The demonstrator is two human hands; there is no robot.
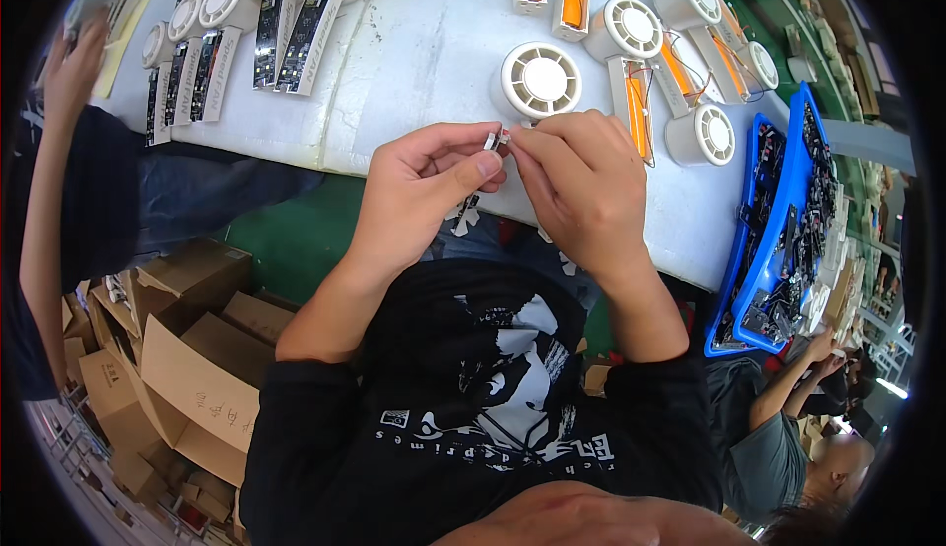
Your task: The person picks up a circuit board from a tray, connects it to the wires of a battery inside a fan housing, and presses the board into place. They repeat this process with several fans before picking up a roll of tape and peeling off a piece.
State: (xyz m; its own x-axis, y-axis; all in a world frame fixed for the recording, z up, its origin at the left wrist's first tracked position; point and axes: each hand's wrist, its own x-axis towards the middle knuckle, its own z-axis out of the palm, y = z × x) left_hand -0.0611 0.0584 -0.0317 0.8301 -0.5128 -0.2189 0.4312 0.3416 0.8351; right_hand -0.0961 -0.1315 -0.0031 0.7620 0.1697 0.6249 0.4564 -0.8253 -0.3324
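Just over the table's near edge, my two hands meet at the fingertips. My left hand (419,179) is closed in a pinch on a narrow dark circuit board (469,208), whose lower end shows beneath the palm. My right hand (589,176) pinches a small white connector (506,137) against the board's upper end; fingers cover most of both parts. Directly beyond my hands stands a white round fan unit (541,80), its slotted grille facing up.
White fan housings with orange cells (634,112) and thin wires lie at right. Fans with exposed circuit boards (305,41) line the far left. Blue bins (788,221) of dark boards sit by the right edge. Cardboard boxes (202,378) fill the lower left; a co-worker's arm (61,122) is at left.
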